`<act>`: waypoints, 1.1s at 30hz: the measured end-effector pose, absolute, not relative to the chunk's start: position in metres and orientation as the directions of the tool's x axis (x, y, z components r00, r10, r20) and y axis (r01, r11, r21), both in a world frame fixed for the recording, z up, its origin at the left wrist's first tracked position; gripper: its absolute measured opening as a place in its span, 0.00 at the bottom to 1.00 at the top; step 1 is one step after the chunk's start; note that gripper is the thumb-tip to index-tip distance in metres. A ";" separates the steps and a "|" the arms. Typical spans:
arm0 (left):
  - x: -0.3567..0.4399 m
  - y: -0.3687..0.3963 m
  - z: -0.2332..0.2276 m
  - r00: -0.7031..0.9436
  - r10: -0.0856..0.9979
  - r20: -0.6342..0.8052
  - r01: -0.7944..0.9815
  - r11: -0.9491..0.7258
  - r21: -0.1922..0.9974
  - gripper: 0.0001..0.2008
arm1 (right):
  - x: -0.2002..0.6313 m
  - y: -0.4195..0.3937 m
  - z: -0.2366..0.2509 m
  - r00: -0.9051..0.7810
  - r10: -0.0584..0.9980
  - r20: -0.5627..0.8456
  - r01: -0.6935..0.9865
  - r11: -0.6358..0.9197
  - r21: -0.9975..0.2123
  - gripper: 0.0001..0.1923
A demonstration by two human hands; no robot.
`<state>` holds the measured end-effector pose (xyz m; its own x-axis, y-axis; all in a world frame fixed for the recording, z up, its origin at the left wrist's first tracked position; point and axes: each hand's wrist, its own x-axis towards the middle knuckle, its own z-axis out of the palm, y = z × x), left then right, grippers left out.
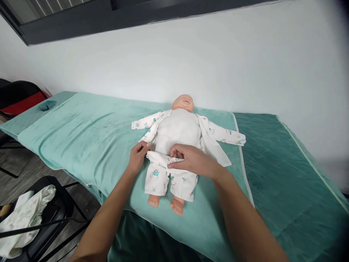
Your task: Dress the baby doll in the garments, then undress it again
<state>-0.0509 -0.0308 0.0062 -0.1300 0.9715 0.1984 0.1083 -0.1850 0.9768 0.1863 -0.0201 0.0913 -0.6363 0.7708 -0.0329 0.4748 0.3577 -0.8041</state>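
The trousers [169,176], lengthwise toward the person, are being pinched at the waistband by the left hand [138,155] and right hand [188,160] closed on either side.

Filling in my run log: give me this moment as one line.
left hand: grips trousers waistband | right hand: grips waistband | doll: on its back, jacket open | surface: green towel

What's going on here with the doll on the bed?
A person is handling a baby doll lying on its back on a green towel. Both hands grip the waistband of its printed trousers: left hand at one side, right hand at the middle. The matching top lies open, sleeves spread.
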 end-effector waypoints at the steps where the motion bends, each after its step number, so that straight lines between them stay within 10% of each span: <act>1: -0.050 -0.028 0.005 -0.177 0.961 0.210 0.180 -0.179 0.967 0.13 | 0.186 -0.020 0.091 -0.635 0.772 -0.030 0.472 0.356 -0.807 0.14; 7: -0.050 0.005 0.000 -0.125 0.839 0.530 0.790 -0.239 0.565 0.12 | 0.183 -0.017 0.085 -0.624 0.781 -0.003 0.465 0.368 -0.805 0.15; 13: -0.037 0.044 0.009 0.000 0.855 0.519 0.950 -0.162 0.266 0.19 | 0.182 -0.016 0.082 -0.630 0.777 0.009 0.473 0.393 -0.789 0.18; 23: -0.074 0.103 0.009 -0.483 0.833 0.269 0.476 -0.008 0.880 0.13 | 0.185 -0.004 0.074 -0.736 0.671 0.093 0.296 0.443 -0.846 0.22; 33: -0.091 0.079 0.015 -0.471 0.836 0.282 0.771 0.234 0.592 0.14 | 0.192 0.001 0.077 -0.737 0.667 0.111 0.151 0.322 -0.935 0.18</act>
<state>-0.0905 0.0786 0.0146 -0.4705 0.8361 0.2820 0.7711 0.2342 0.5920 0.1924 0.0014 0.0771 -0.7372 0.6666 0.1107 0.1505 0.3217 -0.9348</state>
